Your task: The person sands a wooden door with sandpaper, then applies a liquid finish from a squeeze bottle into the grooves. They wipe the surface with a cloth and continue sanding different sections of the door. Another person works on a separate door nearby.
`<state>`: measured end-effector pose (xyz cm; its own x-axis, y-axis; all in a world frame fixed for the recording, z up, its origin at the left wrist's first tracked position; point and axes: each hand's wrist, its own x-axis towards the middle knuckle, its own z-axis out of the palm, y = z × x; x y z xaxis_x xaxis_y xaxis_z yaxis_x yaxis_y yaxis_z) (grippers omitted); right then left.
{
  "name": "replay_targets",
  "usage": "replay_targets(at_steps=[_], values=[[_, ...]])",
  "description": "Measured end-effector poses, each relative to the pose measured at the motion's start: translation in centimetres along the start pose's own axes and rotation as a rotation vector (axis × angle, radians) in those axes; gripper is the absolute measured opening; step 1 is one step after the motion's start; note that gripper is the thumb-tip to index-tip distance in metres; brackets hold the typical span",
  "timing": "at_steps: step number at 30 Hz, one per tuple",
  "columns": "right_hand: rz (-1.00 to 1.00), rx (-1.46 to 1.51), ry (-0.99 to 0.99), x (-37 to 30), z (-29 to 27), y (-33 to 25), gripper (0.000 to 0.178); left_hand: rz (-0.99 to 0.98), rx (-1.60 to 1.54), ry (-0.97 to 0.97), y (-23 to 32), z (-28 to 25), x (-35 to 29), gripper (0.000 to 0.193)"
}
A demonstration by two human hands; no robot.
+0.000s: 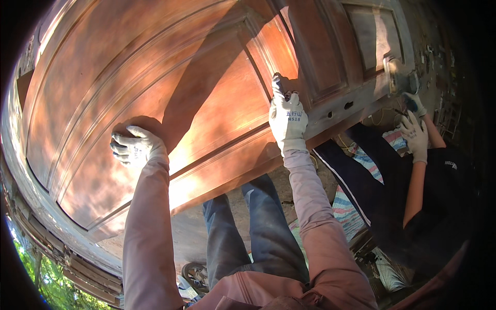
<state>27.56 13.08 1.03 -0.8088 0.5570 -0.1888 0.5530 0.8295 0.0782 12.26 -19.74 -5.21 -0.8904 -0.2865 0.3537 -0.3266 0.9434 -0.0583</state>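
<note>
A large reddish-brown wooden panel door (222, 119) lies in front of me. My left hand (135, 146), in a white work glove with dark fingertips, rests on the left panel with its fingers apart and nothing visible in it. My right hand (288, 116), gloved the same way, presses at the panel's moulding near the middle of the door. Its index finger points forward along the wood while the other fingers curl under. Whatever the curled fingers may hold is hidden.
To the right another person in dark clothes (439, 191) works at the door's far end, with gloved hands (415, 135) near a sander-like tool (398, 77). Lock holes (348, 105) show in the door's edge. A striped sheet (349, 209) lies below. A wheel (195, 274) is near my legs.
</note>
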Motion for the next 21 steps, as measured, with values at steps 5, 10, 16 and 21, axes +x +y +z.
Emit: replay_targets(at_steps=[5, 10, 16, 21], values=[[-0.028, -0.063, -0.063, 2.1, -1.9, -1.1, 0.062, 0.007, 0.010, -0.011, 0.0, -0.2, 0.0, 0.063], [0.045, -0.038, -0.308, 3.4, -3.4, -2.1, 0.079, -0.034, -0.047, -0.100, 0.5, -1.0, 0.1, 0.066], [0.158, 0.152, -0.407, -4.3, -5.6, -1.9, 0.072, -0.023, -0.010, -0.069, 0.6, -1.5, 0.3, 0.062], [0.336, 0.452, -0.468, -22.7, -4.9, -0.5, 0.057, -0.071, 0.022, 0.001, 1.0, -0.8, 0.1, 0.065]])
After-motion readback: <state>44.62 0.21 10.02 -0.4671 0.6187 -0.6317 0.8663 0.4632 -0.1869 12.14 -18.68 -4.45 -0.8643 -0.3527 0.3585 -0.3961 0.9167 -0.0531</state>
